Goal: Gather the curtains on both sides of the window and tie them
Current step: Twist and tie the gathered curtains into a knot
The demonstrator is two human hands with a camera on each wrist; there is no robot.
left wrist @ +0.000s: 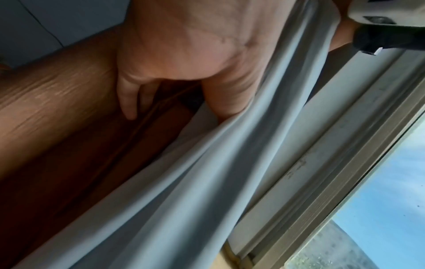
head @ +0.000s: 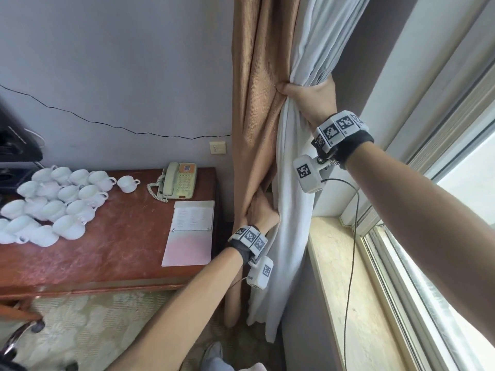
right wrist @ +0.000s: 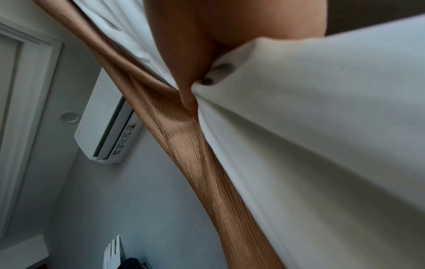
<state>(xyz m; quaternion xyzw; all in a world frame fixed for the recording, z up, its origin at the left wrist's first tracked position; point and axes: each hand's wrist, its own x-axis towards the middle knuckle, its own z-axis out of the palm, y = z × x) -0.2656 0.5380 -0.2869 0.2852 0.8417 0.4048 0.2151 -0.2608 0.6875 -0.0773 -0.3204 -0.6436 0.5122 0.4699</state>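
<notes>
A brown curtain [head: 257,76] and a white lining curtain [head: 313,36] hang bunched together at the left side of the window. My right hand [head: 308,97] grips the gathered bundle at about chest height, its thumb [right wrist: 187,98] pressed into the seam between brown curtain [right wrist: 190,154] and white curtain [right wrist: 322,127]. Lower down, my left hand [head: 265,212] is tucked into the folds. Its fingers [left wrist: 128,109] curl on a fold of the brown curtain [left wrist: 57,109], and its thumb lies against the white curtain [left wrist: 207,182]. No tie-back is in view.
A wooden desk [head: 107,250] stands left of the curtains with several white cups [head: 53,204], a telephone [head: 179,180] and a paper sheet [head: 190,231]. The stone window sill [head: 340,263] and window frame [head: 428,236] are on the right. An air conditioner [right wrist: 108,131] hangs on the wall.
</notes>
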